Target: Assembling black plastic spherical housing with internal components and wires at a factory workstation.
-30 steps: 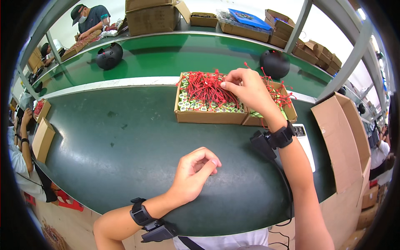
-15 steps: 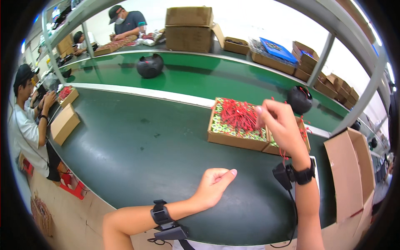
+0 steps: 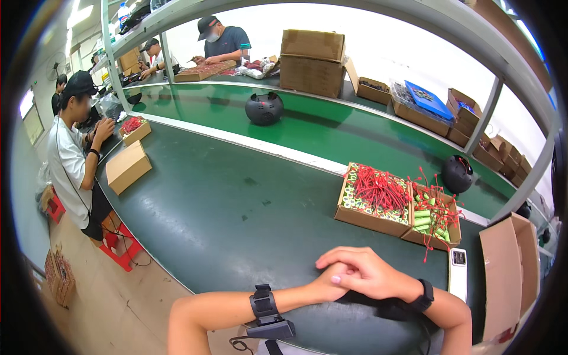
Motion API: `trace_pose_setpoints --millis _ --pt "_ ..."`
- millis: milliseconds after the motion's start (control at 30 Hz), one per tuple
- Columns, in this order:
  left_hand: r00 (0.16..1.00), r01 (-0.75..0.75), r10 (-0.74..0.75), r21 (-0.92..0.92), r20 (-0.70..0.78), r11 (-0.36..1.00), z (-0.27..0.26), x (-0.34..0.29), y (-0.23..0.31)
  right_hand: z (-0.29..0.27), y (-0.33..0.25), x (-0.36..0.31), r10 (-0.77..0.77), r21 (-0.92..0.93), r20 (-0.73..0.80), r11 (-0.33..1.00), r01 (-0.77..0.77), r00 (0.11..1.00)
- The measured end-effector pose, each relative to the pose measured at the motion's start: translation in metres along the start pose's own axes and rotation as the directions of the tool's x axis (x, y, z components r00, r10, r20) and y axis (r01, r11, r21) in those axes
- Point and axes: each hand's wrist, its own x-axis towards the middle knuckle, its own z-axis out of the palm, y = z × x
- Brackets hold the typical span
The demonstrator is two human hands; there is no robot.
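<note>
My two hands meet over the near part of the dark green table. My right hand (image 3: 374, 273) lies across my left hand (image 3: 324, 287), its fingers curled over the far side and its thumb on the near side. The left hand's fingers are mostly hidden beneath it. Beyond them stands an open cardboard box (image 3: 371, 220) of green-ended cells with red wires heaped on top. Touching its right side, a smaller box (image 3: 423, 238) holds loose green cylindrical cells and tangled red wires. A white device with a small display (image 3: 458, 273) lies right of my hands.
A tall cardboard box (image 3: 503, 278) stands at the right table edge. Past the white rail, a green belt (image 3: 319, 133) carries black round shells (image 3: 264, 109). A closed carton (image 3: 128, 167) sits at the left, near a seated person (image 3: 74, 160). Other people work farther back.
My right hand has come down and left from above the boxes onto my left hand. The view has shifted, so the boxes appear farther right and lower.
</note>
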Motion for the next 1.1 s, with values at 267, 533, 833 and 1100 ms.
trace_pose_setpoints --millis 267,533,833,1100 --pt "0.885 0.114 -0.177 0.169 0.431 0.979 0.006 0.002 0.023 0.022 0.001 -0.051 0.224 0.504 -0.187 0.858 -0.102 0.957" --pt "0.865 0.37 -0.367 0.06 0.341 0.927 0.007 0.004 0.012 0.023 0.023 -0.049 0.083 0.367 -0.197 0.93 -0.005 0.977" --pt "0.94 0.214 -0.235 0.108 0.246 0.971 0.011 -0.003 0.014 0.021 0.023 -0.048 0.052 0.455 -0.169 0.89 0.031 0.984" --pt "0.943 0.246 -0.259 0.088 0.206 0.965 0.009 -0.003 0.019 0.02 0.025 -0.047 0.07 0.485 -0.141 0.875 0.008 0.987"
